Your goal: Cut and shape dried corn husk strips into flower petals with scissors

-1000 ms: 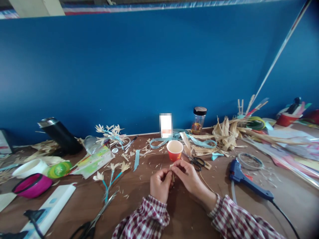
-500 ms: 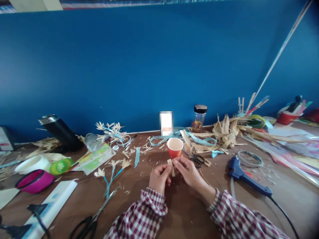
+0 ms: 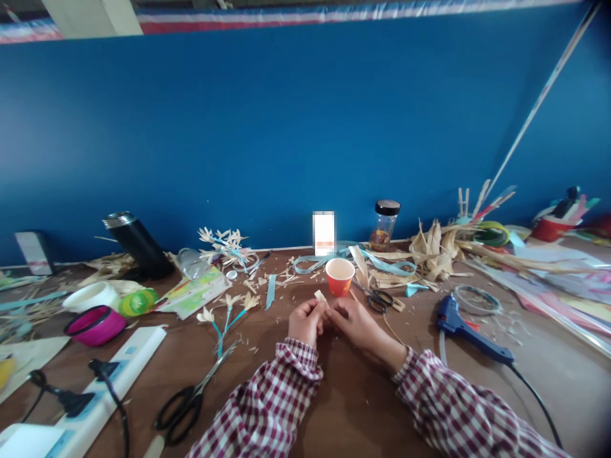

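Bringing R fingertips in against L, strip mostly covered

Half a sec ago the pale strip [image 3: 320,296] stood btwn the hands w/ its lower length showing; now only a short end pokes up above the L thumb, rest hidden behind fingers. L hand [image 3: 304,323] pinches it btwn thumb & index, other fingers curled. R hand [image 3: 357,326] has moved in, tips bunched right beside the L ones; can't tell if they grip the strip too. Means, I'd judge, both hands are now working the piece up close, nothing set down yet. Strip's just on the near side of the red paper cup [image 3: 340,288].

Containers: that cup's upright, pale inside showing, no contents visible. Lidded jar [image 3: 386,224] at the back, by the blue panel [image 3: 305,127], has brownish stuff low down, too small to ID. Far R, another red cup [image 3: 548,230] w/ pens & coloured bits sticking out. Far L, black flask [image 3: 140,248] leans, contents n/a; magenta bowl-like item [image 3: 95,327] sits by a white one [image 3: 88,298], contents unclear.
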Tool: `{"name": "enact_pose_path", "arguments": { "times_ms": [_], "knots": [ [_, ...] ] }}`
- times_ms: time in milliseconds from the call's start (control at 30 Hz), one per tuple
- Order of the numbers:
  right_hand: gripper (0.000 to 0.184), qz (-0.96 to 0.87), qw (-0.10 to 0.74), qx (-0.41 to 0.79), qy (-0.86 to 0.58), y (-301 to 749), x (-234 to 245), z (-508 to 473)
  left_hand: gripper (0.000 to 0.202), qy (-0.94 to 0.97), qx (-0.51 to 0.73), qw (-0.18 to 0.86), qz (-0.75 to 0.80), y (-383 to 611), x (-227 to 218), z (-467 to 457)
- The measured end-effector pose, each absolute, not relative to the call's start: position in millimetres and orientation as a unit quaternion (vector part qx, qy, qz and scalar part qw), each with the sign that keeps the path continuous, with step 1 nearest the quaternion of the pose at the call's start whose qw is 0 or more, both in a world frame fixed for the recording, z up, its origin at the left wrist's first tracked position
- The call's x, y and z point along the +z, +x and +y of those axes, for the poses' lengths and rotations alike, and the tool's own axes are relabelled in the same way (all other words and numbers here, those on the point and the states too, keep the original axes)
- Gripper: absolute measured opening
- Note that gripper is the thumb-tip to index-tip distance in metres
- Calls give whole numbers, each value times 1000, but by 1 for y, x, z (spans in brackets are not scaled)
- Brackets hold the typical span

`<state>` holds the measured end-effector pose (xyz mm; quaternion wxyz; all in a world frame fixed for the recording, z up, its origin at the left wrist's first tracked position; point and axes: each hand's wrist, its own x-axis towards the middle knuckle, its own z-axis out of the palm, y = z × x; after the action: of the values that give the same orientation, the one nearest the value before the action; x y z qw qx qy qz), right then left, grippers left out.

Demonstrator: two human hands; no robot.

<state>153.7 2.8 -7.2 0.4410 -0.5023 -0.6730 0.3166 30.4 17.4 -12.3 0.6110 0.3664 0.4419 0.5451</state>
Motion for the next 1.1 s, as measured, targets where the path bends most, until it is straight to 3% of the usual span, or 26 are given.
{"name": "enact_pose_path", "arguments": {
  "times_ms": [133, 333, 567, 933, 1100],
  "knots": [
    [33, -699, 418, 267, -516, 150, -3, 0, 38, 365, 555, 606, 438, 27, -16, 21],
    [11, -750, 350, 221, -516, 162, 10, -28, 39, 342, 591, 597, 421, 22, -12, 28],
    [16, -723, 314, 129, -602, 225, 33, -19, 41, 351, 593, 582, 432, 27, -18, 28],
    [31, -667, 396, 152, -613, 268, 86, -12, 41, 362, 581, 588, 431, 26, -23, 29],
    [24, -665, 378, 110, -635, 297, 98, -40, 39, 366, 573, 590, 435, 27, -21, 28]
  ]
}}
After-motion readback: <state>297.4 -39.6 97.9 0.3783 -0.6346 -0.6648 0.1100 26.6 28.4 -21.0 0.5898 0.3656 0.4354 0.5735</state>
